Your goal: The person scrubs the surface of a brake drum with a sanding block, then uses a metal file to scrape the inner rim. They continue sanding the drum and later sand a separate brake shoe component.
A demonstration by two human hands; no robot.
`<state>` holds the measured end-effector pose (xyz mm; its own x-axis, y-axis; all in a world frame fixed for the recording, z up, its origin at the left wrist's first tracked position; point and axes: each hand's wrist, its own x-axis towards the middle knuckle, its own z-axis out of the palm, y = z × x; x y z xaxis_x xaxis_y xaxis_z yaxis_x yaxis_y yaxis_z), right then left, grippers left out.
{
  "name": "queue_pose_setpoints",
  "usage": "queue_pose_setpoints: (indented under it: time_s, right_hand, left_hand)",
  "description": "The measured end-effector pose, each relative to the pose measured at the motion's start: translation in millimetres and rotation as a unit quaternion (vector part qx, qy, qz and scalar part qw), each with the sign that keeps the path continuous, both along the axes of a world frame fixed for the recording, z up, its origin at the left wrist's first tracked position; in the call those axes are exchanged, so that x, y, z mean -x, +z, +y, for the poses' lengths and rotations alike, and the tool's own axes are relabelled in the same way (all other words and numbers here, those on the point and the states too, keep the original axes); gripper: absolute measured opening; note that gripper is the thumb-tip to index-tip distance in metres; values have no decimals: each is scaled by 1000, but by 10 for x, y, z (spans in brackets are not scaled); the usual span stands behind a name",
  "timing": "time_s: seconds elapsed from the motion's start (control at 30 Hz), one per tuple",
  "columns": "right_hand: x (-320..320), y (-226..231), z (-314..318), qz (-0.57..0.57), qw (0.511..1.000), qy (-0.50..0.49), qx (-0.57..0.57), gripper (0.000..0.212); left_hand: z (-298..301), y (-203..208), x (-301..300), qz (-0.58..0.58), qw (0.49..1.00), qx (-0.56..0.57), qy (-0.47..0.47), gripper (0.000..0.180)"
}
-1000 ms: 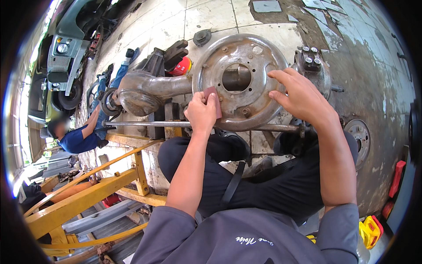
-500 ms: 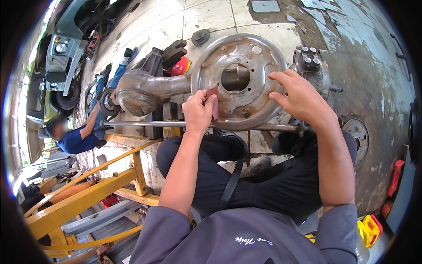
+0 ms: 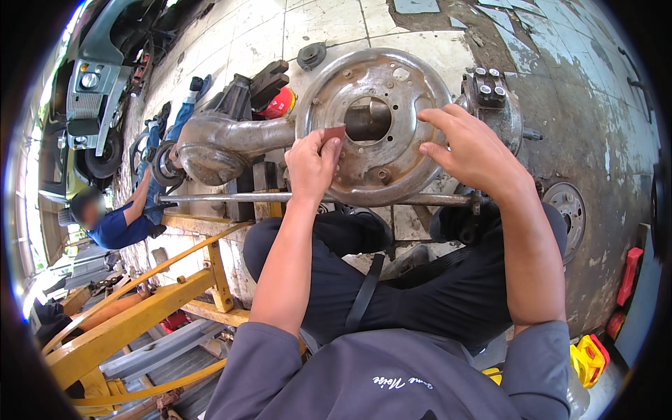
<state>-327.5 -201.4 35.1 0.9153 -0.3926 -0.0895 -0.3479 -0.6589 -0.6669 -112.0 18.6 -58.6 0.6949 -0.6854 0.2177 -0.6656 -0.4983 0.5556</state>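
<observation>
Reddish sheet (image 3: 336,131) in the left hand (image 3: 311,164), at the left side of a round metal plate (image 3: 360,166).

Left thumb and fingers pinch the sheet beside the plate's wide central hole; whether it touches the metal, I cannot tell. The right hand (image 3: 470,145) reaches over the plate's right edge, thumb and forefinger spread apart. A bulky metal axle (image 3: 262,135) extends left from the plate's left edge, with a red can (image 3: 281,102) near it. A long rod (image 3: 231,197) runs by the plate's lower edge. Far left is a person (image 3: 124,227) in blue.
</observation>
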Motion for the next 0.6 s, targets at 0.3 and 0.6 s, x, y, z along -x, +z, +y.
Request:
queue_pose_setpoints:
  time_s: [0.3,0.6]
  right_hand:
    - [63,-10,-16,-12,1000,-1,11,46]
    - [64,-28,-1,-23,1000,7,15,46]
  left_hand:
    - [167,188,36,137,987,7,90,21]
    - [186,214,240,212,969,-24,128,24]
